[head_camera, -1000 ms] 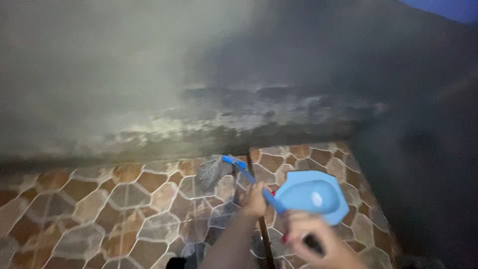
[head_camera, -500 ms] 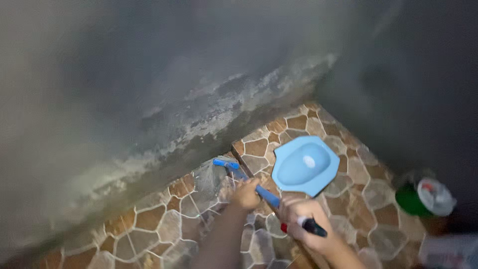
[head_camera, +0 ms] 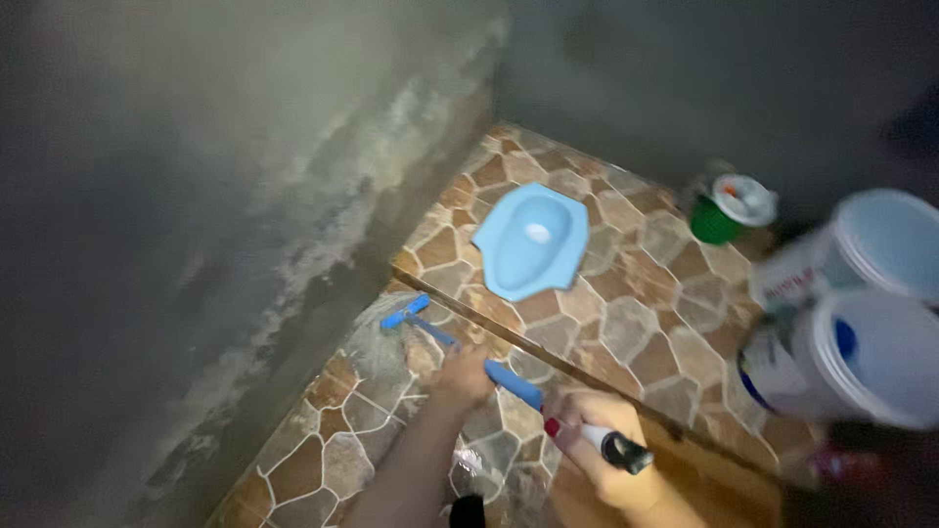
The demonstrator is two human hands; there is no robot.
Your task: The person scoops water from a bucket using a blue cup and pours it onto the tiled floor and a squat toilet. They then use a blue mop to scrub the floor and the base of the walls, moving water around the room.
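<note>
Brush (head_camera: 460, 350) work is the step I read here: my left hand (head_camera: 462, 376) is clamped mid-handle and my right hand (head_camera: 597, 450) on the black end, hands apart, its blue head on the lower stone-pattern floor (head_camera: 323, 440) at the wall's foot, seven o'clock of the blue squat pan (head_camera: 531, 242). Bristles are blurred, so probably scrubbing. I judge the next stroke needs firm downward pressure beside the step (head_camera: 509, 328), away from the white buckets (head_camera: 861, 332) at three o'clock.

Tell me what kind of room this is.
Most likely a small, dim bathroom with a squat toilet. The light-blue squat pan is set in a raised step of stone-pattern tiles, white buckets stand beside it, and both hands hold a blue-handled brush on the wet lower floor.
</note>
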